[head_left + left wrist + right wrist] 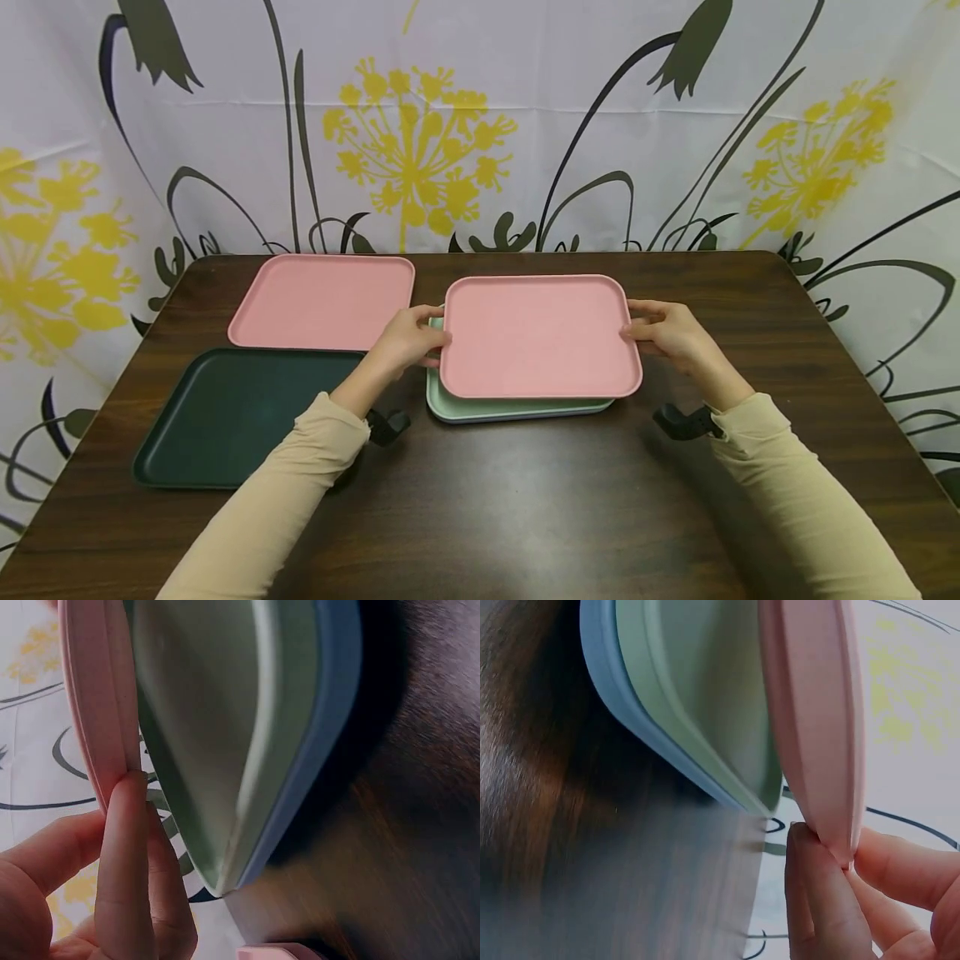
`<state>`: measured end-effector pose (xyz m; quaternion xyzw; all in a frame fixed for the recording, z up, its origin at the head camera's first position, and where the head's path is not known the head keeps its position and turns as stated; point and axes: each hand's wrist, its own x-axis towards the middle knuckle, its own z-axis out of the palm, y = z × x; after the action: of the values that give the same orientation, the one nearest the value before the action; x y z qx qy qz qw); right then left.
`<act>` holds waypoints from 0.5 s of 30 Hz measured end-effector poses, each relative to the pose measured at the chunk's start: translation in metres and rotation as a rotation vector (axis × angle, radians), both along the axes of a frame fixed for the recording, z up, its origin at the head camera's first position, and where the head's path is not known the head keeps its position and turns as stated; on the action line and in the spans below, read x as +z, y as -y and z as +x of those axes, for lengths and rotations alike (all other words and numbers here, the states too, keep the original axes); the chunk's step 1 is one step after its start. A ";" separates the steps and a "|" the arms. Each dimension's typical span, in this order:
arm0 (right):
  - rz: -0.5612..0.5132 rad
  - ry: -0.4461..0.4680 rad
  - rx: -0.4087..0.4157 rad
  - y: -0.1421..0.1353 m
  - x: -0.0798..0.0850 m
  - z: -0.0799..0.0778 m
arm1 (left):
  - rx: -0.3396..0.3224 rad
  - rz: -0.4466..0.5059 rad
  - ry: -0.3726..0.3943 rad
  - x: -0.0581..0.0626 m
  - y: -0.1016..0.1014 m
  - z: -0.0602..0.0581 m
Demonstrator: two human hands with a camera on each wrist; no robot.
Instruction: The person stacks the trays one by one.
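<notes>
Both hands hold a pink tray (540,337) level by its two short sides. My left hand (411,337) pinches its left edge, thumb on top and fingers beneath. At the opposite edge my right hand (663,329) pinches the rim the same way. Under the pink tray lies a light green tray (517,408), mostly covered by it in the head view. A blue tray (337,682) sits beneath the green one, its rim showing in both wrist views. A gap shows between the pink tray and the green tray (705,690).
Another pink tray (322,302) lies at the table's back left. In front of it is a dark green tray (225,417), partly behind the left forearm. All stand on a dark wooden table (540,517); a flowered cloth (570,67) hangs along its back edge.
</notes>
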<state>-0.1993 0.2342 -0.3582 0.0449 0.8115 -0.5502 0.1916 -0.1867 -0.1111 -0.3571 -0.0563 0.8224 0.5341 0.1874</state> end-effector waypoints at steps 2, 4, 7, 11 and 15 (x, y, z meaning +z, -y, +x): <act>0.031 -0.013 -0.004 0.004 0.000 0.000 | -0.003 -0.008 -0.004 -0.001 0.002 0.000; 0.067 -0.020 -0.001 0.007 -0.001 0.000 | -0.004 -0.021 0.000 -0.002 0.005 0.001; 0.094 -0.019 0.006 0.010 -0.002 0.000 | -0.004 -0.033 0.013 -0.003 0.008 0.001; 0.087 -0.021 -0.002 0.014 -0.006 0.000 | 0.001 -0.039 0.032 -0.004 0.011 0.001; 0.076 -0.027 -0.017 0.018 -0.009 -0.001 | 0.003 -0.039 0.020 -0.006 0.014 0.002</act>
<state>-0.2006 0.2165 -0.3668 0.0518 0.8340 -0.5211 0.1741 -0.1847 -0.1249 -0.3632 -0.0664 0.8306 0.5177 0.1938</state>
